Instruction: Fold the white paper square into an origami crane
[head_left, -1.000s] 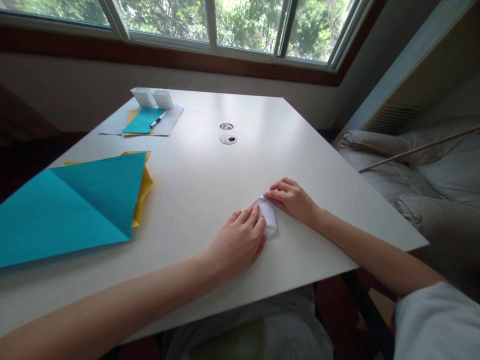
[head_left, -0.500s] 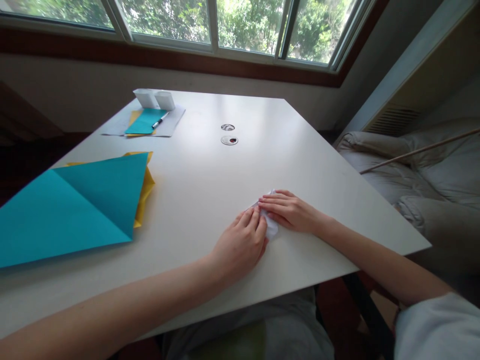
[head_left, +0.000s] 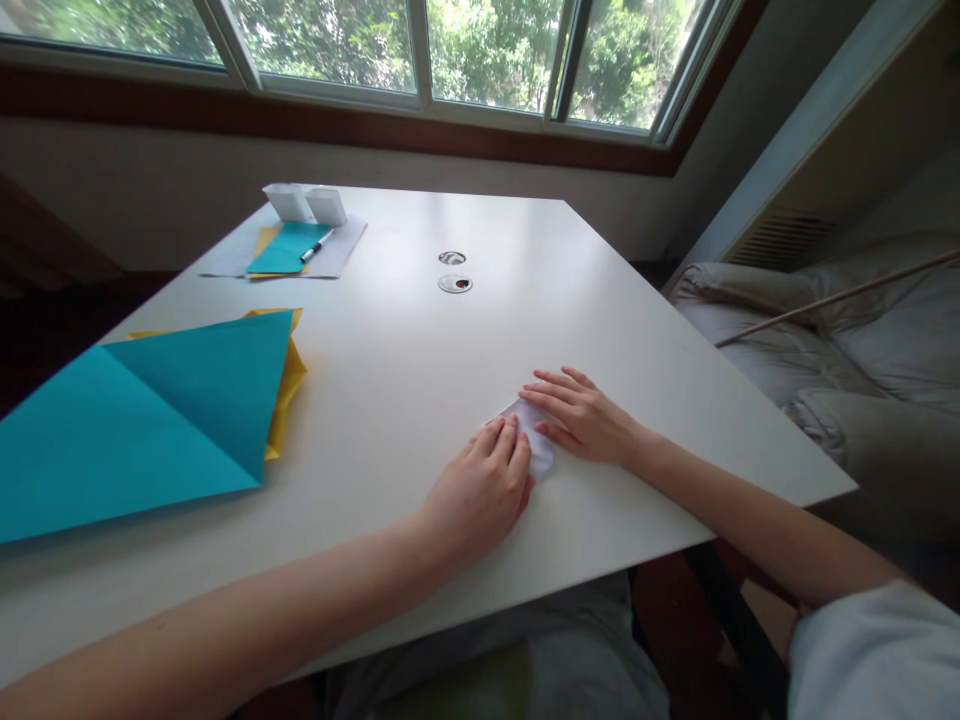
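A small piece of folded white paper [head_left: 539, 448] lies on the white table, partly covered by my hands. My left hand [head_left: 480, 482] is closed over its left side, fingers bent together and pressing it down, with the thumb mostly hidden. Over the paper's upper right edge rests my right hand [head_left: 589, 418], its fingers stretched out and slightly apart, gripping nothing. How the paper is folded beneath the hands cannot be made out.
On the left of the table [head_left: 390, 350] lies a large creased teal sheet [head_left: 161, 425] over yellow paper [head_left: 281, 415]. Farther back are smaller teal paper [head_left: 285, 248], a pen [head_left: 316, 247] and two white paper shapes [head_left: 306, 204]. Two round inserts [head_left: 454, 284] sit mid-table.
My right hand's fingers have spread and shifted slightly up and right, uncovering more of the white paper. My left hand stays pressed on it. The view has tilted slightly.
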